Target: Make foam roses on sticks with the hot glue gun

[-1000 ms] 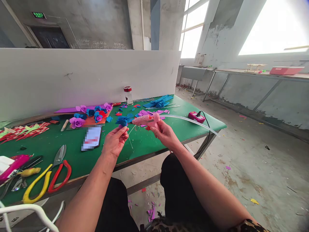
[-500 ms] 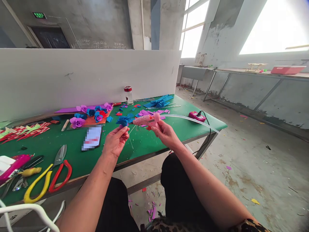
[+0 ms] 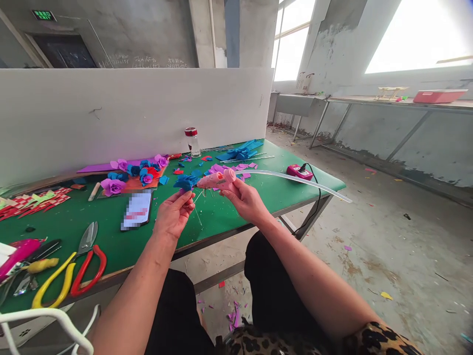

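Pinched in the fingers of my left hand point(image 3: 173, 209) is a blue paper flower point(image 3: 185, 182), held above the green table point(image 3: 218, 217). A thin pale stem or wire slants down beside that hand. My right hand point(image 3: 247, 199) is wrapped round a pink hot glue gun point(image 3: 218, 180), tilted so that its nozzle points left at the flower. The nozzle tip is at the flower's right edge; whether they touch I cannot tell. From the gun's back a long clear glue stick point(image 3: 295, 177) curves out to the right.
Finished purple and blue paper flowers point(image 3: 114, 186) lie at the back left. Nearby are a phone point(image 3: 137, 209), red-and-yellow-handled scissors point(image 3: 88, 239), a red-lidded glass jar point(image 3: 192, 143), blue paper strips point(image 3: 244, 150) and a pink power box point(image 3: 299, 171) with a black cord.
The view has shifted slightly, so the table things sit a little further left. The glue gun has tilted a bit in my right hand, its nozzle staying at the blue flower.
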A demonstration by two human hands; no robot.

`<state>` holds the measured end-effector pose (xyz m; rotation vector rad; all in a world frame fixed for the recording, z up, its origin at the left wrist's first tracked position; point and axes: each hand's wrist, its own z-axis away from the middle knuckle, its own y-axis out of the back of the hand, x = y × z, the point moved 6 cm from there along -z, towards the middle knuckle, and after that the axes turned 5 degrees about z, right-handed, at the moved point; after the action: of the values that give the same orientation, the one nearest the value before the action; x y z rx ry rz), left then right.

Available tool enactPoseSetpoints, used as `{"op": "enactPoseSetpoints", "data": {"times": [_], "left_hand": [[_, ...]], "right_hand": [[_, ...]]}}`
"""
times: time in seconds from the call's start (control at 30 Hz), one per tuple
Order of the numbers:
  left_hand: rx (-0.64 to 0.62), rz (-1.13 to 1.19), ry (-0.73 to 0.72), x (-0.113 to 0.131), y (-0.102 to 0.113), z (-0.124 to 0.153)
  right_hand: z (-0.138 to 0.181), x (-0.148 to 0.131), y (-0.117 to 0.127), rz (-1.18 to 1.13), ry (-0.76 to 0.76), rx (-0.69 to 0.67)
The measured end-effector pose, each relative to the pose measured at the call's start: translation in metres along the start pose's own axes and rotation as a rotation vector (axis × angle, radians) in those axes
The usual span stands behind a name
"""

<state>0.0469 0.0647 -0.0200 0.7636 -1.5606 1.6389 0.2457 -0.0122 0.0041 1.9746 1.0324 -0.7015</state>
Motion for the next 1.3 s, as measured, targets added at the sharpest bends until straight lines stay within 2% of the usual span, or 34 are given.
{"op": "enactPoseSetpoints", "data": {"times": [0.57,0.77,0.93,1.3], "left_hand": [[0.014,0.02,0.006,-0.0021,0.0003,-0.002],[-0.034,-0.007,-0.012,-0.0022,-0.0007,-0.0027],[-0.038,-0.028,-0.015,-0.0022,-0.0002,-0.0031],[-0.045,-0.024,-0.029,-0.0026,-0.0003,-0.0051]], "right_hand": [[-0.0012,0.001,-0.0019,0.035,0.001,0.023],[-0.0015,0.003,-0.0049,0.06,0.016,0.002],[-0.0023,0.003,-0.0026,0.109,0.026,0.034],[-0.0018,-0.0013,-0.0001,0.153,0.035,0.006]]}}
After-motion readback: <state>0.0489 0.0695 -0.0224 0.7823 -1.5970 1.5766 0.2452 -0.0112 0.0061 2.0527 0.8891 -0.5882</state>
